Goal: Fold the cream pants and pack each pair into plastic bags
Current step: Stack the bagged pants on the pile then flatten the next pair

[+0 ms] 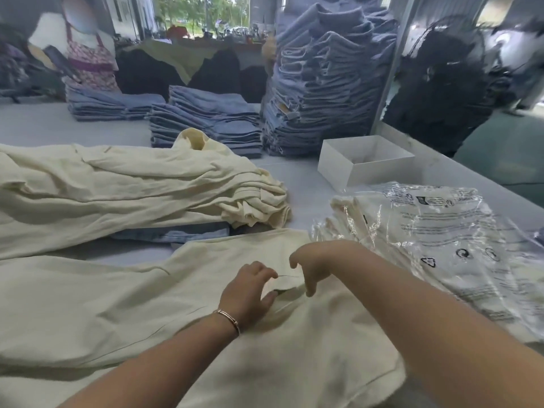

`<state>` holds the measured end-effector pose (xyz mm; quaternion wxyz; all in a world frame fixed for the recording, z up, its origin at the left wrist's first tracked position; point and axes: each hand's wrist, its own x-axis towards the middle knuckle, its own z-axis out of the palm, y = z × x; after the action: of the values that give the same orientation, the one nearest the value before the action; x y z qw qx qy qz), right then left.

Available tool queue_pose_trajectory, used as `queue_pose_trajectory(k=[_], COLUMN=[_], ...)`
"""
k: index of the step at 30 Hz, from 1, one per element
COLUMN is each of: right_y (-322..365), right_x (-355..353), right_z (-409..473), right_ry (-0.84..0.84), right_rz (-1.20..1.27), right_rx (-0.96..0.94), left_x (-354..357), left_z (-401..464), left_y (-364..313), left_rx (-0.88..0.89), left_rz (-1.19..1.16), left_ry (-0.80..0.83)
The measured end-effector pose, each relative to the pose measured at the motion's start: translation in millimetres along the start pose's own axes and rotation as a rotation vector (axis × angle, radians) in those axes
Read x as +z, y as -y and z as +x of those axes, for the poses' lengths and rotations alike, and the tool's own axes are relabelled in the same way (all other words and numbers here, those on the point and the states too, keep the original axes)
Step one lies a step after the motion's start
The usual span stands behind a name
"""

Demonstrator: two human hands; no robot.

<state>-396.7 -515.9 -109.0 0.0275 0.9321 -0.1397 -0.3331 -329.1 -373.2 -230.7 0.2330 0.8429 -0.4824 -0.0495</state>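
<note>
Left hand (248, 290), bracelet (228, 319) at the wrist, resting on the cream pants (182, 293) spread flat on the desk (300, 178), fingers loosely curled with the tips at a small dark opening in the cloth, perhaps a pocket or fly; nothing plainly gripped. Right hand (312, 266) just beside it, fingers hanging down apart, tips touching or nearly touching the same seam, clamped on nothing. Both wrists close together over the waist end of the pair, legs running off to the left.

Further out: heap of unfolded cream pants (141, 184) behind, lying over a blue garment (176, 232). To the right, stack of bagged cream pants (412, 248) in printed plastic bags, near the right forearm. Beyond, open white box (365, 164), then stacks of folded jeans (212, 122) and a tall denim pile (326, 78).

Judged stage: smoothing or squaring the waist ahead of the fold, nothing folded on this pair yet.

Risks from here: wrinkles near the opening trapped under the fold if not flattened first, giving a lumpy packet hard to slide into a bag. Long legs dragging against the heap behind on the lift, pulling loose pairs out of place. Right forearm brushing the slippery bagged stack and sliding it toward the desk edge.
</note>
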Motion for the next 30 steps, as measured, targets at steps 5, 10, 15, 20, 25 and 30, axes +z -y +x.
queue_pose_trajectory(k=[5,10,15,20,25,30], right_y=[-42.3,-57.9,-63.1,-65.1,-72.3,-66.3], right_x=[1.5,16.2,27.8,16.2,14.8,16.3], right_z=[-23.3,-25.7,-21.1,-15.0,2.4,17.9], right_ry=[-0.182,-0.225,-0.254,-0.494,-0.673,-0.64], right_rz=[0.308,0.338,0.361,1.119,1.12,0.935], right_rx=[0.055,0.085,0.092,0.124,0.245,0.396], left_x=[20.2,31.2,0.9,-17.0,18.2,38.1], left_z=[68.3,97.9,117.1,129.6,111.1,62.8], left_y=[-14.4,-10.1,0.5,-40.2,-81.3,-42.7], left_rx=[0.136,0.086,-0.265,-0.068,0.1,0.14], left_rz=[0.339,0.4,-0.019,-0.275,-0.25,-0.165], left_ry=[0.345,0.223,-0.198,-0.372,-0.056,0.128])
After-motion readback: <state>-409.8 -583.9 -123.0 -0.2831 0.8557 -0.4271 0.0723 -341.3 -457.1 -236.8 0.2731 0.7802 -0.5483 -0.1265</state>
